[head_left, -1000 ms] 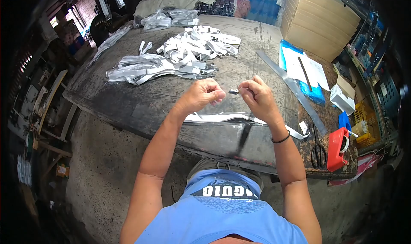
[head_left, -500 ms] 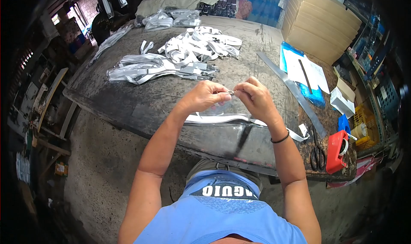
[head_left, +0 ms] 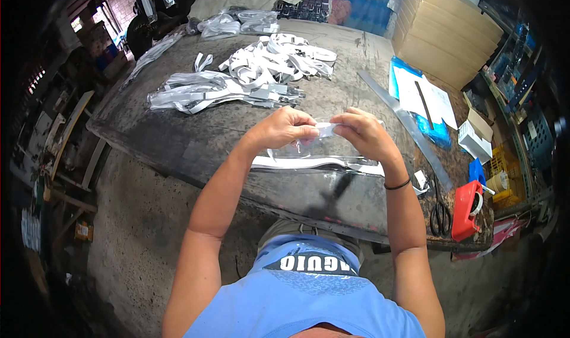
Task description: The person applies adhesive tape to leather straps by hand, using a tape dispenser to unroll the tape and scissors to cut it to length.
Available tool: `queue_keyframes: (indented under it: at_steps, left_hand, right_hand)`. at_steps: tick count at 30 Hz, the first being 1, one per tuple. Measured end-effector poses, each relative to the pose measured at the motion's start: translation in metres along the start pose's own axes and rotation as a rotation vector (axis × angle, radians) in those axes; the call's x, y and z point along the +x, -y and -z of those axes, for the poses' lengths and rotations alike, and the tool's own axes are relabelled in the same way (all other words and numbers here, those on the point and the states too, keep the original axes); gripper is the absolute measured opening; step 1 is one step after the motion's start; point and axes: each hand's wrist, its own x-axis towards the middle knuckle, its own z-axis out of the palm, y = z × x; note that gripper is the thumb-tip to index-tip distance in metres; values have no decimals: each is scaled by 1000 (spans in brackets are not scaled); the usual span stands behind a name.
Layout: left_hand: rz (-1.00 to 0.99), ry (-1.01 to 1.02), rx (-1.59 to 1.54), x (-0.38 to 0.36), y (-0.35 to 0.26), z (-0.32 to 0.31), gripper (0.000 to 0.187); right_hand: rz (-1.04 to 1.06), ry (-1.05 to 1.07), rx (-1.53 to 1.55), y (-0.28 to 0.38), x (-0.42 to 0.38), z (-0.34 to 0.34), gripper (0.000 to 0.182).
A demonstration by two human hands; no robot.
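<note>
My left hand (head_left: pixel 286 128) and my right hand (head_left: pixel 363 135) are raised over the near part of the table, fingertips pinched on a clear plastic bag (head_left: pixel 324 129). The bag is stretched between them and hangs down in crinkled folds. Just below lies a flat white strap (head_left: pixel 300 162), partly under clear plastic; its right end passes behind my right wrist. Beyond my hands, a bundle of bagged white straps (head_left: pixel 208 94) lies beside a loose heap of white straps (head_left: pixel 267 62).
The worn table (head_left: pixel 196 142) also bears a steel ruler (head_left: pixel 409 124), papers (head_left: pixel 418 97), black scissors (head_left: pixel 440 216) and a red tape dispenser (head_left: pixel 467 210) on the right. Cardboard (head_left: pixel 445 32) stands at the back right. Further bagged straps (head_left: pixel 237 25) lie at the far side.
My fingertips have moved a little apart, and clear plastic now spans the gap between them. My right hand has shifted slightly right.
</note>
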Motion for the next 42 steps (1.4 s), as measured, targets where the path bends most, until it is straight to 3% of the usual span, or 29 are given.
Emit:
queue_keyframes:
  at_steps: [3, 6, 12, 13, 15, 17, 22, 24, 25, 27, 30, 33, 35, 37, 39, 42]
  left_hand:
    - [-50, 72, 68, 8, -1, 0, 22]
    - [-36, 79, 136, 12, -4, -1, 22]
    - [-30, 100, 22, 10, -4, 10, 23]
    - [-13, 123, 112, 12, -6, 10, 23]
    - [6, 152, 199, 19, -9, 5, 24]
    - [-58, 196, 371, 29, -12, 2, 26]
    - [-4, 208, 337, 35, -23, 3, 25]
    - [23, 203, 360, 40, -23, 2, 25]
    - [-55, 204, 435, 45, -17, 1, 25]
    - [-138, 194, 520, 50, -20, 3, 26]
    - [-50, 282, 371, 49, -11, 12, 31]
    - [64, 390, 425, 38, 1, 50, 34]
    - [109, 379, 486, 40, 29, 89, 37]
    - [211, 329, 675, 41, 13, 123, 33]
    - [168, 194, 956, 51, -7, 154, 28]
    - [22, -197, 1269, 89, -43, 195, 20]
  right_hand:
    - [68, -14, -24, 4, 5, -6, 19]
    - [-8, -42, 174, 15, 8, -7, 18]
    - [-390, 117, 210, -3, -7, 13, 15]
    - [-393, 120, 210, -9, -7, 9, 15]
    - [-184, 93, 170, -10, -5, 5, 25]
    - [-219, 100, 201, -2, -2, -4, 27]
    - [-275, 139, 411, -12, -4, -4, 33]
    - [-338, 123, 406, -11, -5, -2, 24]
    - [-337, 124, 406, -13, -6, -6, 24]
    - [-303, 46, 291, -16, -1, -12, 20]
    - [-304, -85, 300, -22, -4, -9, 19]
    - [-268, -204, 311, -41, -11, 5, 15]
    - [-383, -247, 420, -55, -17, 17, 14]
    - [-396, -287, 500, -66, -20, 23, 13]
    - [-438, -394, 564, -76, -19, 28, 14]
    - [-443, -493, 604, -96, -15, 20, 15]
